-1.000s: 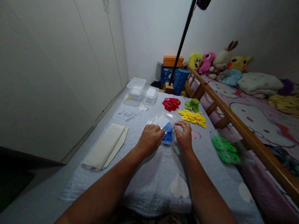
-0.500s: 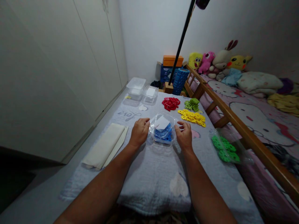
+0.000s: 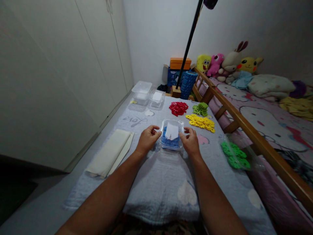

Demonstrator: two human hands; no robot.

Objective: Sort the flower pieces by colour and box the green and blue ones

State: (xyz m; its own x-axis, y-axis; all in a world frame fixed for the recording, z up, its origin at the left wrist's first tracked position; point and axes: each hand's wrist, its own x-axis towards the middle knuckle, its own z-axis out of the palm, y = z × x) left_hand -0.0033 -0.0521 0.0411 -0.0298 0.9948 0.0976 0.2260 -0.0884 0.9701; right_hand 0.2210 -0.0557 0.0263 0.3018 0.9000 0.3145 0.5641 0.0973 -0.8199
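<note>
A clear plastic box (image 3: 168, 146) stands on the cloth between my hands, with blue plastic pieces (image 3: 164, 138) inside. Its clear lid (image 3: 180, 123), bearing a white paper label (image 3: 172, 131), lies squarely over the top. My left hand (image 3: 148, 139) grips the left rim, thumb against the lid's edge and fingers curled beside it. At the right rim, my right hand (image 3: 190, 141) has its thumb on the lid and its fingers bent round the side. Whether the lid is snapped down I cannot tell.
Beyond the box lie piles of red pieces (image 3: 178, 108), yellow pieces (image 3: 200, 122) and light green pieces (image 3: 200, 109). Green discs sit in a clear container (image 3: 226, 138) at right. Folded beige cloth (image 3: 110, 151) lies left; more clear boxes (image 3: 156, 96) stand behind. A wooden bed rail (image 3: 234, 122) borders the right.
The lid has turned from a skewed, tilted position to lie flat and lined up with the box. Both hands have shifted slightly, keeping to its sides.
</note>
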